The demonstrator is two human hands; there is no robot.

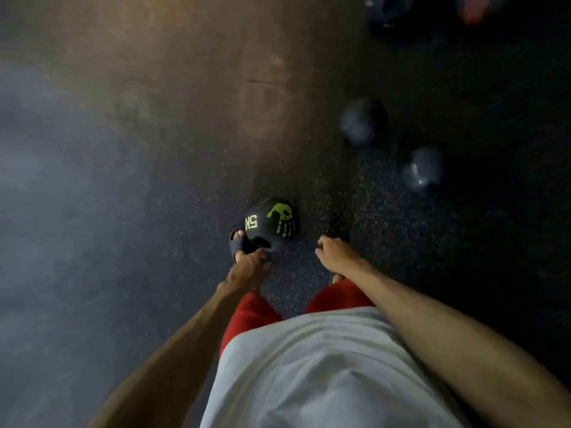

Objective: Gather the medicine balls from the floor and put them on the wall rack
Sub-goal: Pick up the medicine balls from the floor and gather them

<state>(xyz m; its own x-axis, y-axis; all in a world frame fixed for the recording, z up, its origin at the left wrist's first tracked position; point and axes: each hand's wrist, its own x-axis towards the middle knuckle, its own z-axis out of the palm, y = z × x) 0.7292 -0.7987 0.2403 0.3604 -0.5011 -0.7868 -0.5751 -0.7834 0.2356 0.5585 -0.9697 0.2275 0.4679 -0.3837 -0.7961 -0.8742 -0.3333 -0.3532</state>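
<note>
Three medicine balls sit on the speckled rubber floor (154, 180). The black 5K ball (272, 222) is round, so it has no long axis. Its green handprint points its fingers toward the person, and its "5K" reads upside down. A slide sandal (239, 244) touches its left side. Beyond it to the right, well apart, lie a matte dark ball (363, 120) and a glossy dark ball (425, 168). The left hand (247, 268) hangs just short of the 5K ball and the right hand (335, 253) hangs to its right, both loosely curled and holding nothing

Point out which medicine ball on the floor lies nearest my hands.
The black ball with the green handprint, just ahead of the left hand. The plain grey balls lie farther off to the right.
</note>
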